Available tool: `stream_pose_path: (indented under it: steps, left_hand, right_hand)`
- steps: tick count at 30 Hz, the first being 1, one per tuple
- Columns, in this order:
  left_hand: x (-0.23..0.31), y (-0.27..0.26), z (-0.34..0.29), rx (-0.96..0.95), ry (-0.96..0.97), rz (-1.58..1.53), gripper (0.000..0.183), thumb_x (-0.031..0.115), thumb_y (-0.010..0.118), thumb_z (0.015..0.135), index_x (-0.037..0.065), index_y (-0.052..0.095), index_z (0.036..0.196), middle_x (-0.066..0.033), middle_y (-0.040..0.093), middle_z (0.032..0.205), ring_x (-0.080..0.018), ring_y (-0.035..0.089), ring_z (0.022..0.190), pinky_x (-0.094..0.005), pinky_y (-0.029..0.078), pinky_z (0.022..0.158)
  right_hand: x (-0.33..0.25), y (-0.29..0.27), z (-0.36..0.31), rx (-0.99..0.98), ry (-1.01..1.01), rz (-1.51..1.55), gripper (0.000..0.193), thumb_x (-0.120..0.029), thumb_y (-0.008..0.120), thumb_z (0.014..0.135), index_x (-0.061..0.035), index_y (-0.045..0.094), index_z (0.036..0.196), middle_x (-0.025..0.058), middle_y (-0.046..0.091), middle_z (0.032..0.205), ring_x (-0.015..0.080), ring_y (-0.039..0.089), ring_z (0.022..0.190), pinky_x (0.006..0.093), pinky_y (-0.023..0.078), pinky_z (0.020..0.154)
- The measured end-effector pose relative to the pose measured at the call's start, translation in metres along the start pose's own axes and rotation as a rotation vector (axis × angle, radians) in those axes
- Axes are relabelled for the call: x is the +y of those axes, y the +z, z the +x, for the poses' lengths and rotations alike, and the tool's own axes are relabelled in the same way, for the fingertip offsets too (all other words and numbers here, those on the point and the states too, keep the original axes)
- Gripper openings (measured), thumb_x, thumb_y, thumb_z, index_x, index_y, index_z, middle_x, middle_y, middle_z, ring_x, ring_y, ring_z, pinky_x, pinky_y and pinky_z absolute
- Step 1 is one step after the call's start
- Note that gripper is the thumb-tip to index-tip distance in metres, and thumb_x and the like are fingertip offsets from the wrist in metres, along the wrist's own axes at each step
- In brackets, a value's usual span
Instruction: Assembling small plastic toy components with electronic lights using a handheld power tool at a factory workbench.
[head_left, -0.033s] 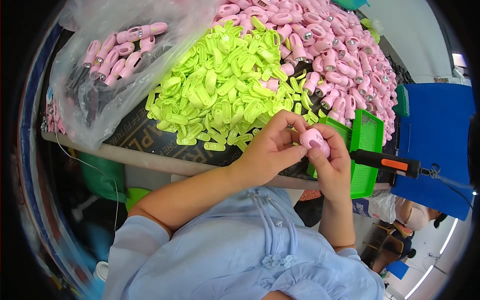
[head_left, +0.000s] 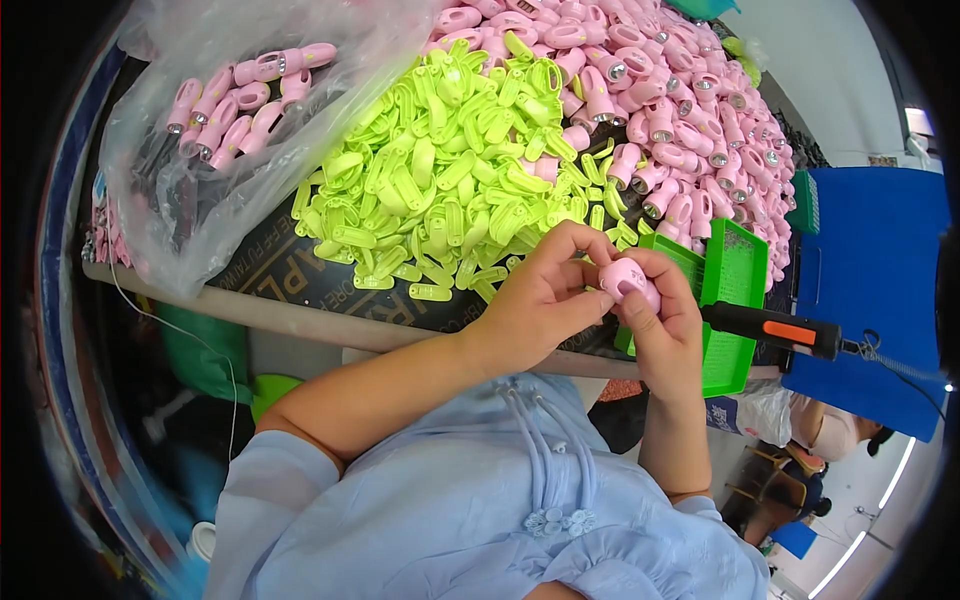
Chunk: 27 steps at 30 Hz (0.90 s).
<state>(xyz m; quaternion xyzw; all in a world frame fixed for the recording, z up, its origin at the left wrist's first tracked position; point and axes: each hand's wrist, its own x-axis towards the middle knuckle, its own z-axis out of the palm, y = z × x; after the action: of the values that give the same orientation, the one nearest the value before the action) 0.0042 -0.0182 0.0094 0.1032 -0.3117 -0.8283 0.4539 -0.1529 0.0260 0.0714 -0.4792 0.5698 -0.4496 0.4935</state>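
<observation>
Between my two hands, above the table's front edge, is a small pink flashlight (head_left: 630, 277) with a rounded end and a dark opening in its side. My left hand (head_left: 545, 295) is closed, its fingertips and thumb pinching the flashlight's left side. Wrapped around the right side, my right hand (head_left: 665, 310) presses its thumb near the opening. The fingers hide the flashlight's other end. Just beyond my hands lies a heap of lime-green oblong plastic covers (head_left: 440, 165). A large pile of pink flashlights (head_left: 680, 110) rises behind and to the right.
A clear plastic bag (head_left: 150, 220) holding several pink flashlights lies at the left. Right of my hands are a green tray (head_left: 737, 265) and a black electric screwdriver (head_left: 775, 325) with an orange switch and a coiled cord. A blue panel (head_left: 880, 290) stands farther right.
My right thumb has shifted slightly upward against the flashlight, by its opening. Otherwise my hands, the flashlight and the piles look the same.
</observation>
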Motion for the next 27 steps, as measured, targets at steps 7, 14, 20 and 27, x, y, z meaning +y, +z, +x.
stream_pose_path:
  steps: [7,14,20,27]
  left_hand:
    - [-0.01,0.002,-0.011,0.087,-0.074,-0.073,0.022,0.001,0.056,0.097,0.007,0.044,0.115,-0.003,0.058,0.105,-0.0103,0.062,0.095,-0.0251,0.051,0.08]
    - [-0.007,-0.003,-0.01,0.129,-0.241,-0.022,0.004,0.004,0.057,0.098,0.002,0.056,0.101,-0.0091,0.059,0.11,-0.0174,0.063,0.094,-0.0332,0.054,0.083]
    - [-0.008,-0.002,-0.006,0.094,-0.123,-0.196,0.004,0.005,0.057,0.096,0.001,0.058,0.093,-0.0072,0.059,0.109,-0.0135,0.061,0.09,-0.0273,0.052,0.082]
    - [-0.009,-0.004,-0.006,0.087,-0.192,-0.334,0.004,0.003,0.057,0.095,0.002,0.057,0.091,-0.0084,0.058,0.113,-0.0153,0.06,0.094,-0.0288,0.053,0.084]
  right_hand:
    - [0.002,-0.004,-0.003,0.04,0.023,-0.158,0.028,-0.01,0.062,0.096,0.0009,0.057,0.121,0.0076,0.062,0.113,0.0151,0.058,0.102,0.029,0.046,0.092]
    - [-0.001,-0.002,0.002,0.056,-0.315,-0.581,0.02,-0.009,0.067,0.091,0.0009,0.061,0.107,0.0148,0.062,0.105,0.0284,0.06,0.096,0.0353,0.047,0.087]
    - [0.0,0.001,-0.001,0.063,-0.354,-0.622,0.019,-0.009,0.067,0.091,0.0008,0.06,0.106,0.0153,0.061,0.104,0.0286,0.06,0.095,0.0352,0.048,0.086]
    - [0.006,0.003,-0.003,0.11,-0.38,-0.616,0.018,-0.006,0.065,0.091,0.0009,0.059,0.106,0.0148,0.06,0.1,0.027,0.059,0.09,0.0348,0.048,0.083]
